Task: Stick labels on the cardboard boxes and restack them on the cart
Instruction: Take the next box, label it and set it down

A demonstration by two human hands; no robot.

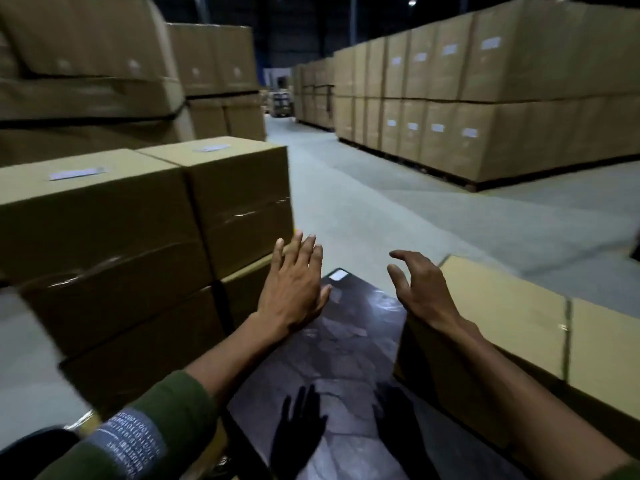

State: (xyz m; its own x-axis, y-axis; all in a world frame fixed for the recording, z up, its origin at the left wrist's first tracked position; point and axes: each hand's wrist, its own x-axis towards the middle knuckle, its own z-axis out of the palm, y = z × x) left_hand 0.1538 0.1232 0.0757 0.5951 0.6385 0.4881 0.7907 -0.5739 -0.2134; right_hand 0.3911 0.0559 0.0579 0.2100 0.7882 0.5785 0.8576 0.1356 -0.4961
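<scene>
Two bare hands hover over the dark cart deck (346, 341), neither holding anything. The left hand (294, 285) is flat with straight fingers, close to the stacked boxes (138, 237) at nine o'clock; contact is hard to tell in the blur. The right hand (419, 285) has loosely curled, spread fingers above the near corner of a lone box (502, 323) at three o'clock. White labels (77, 173) lie on the stack's top boxes. Pallets of cartons (485, 98) stand at one o'clock.
</scene>
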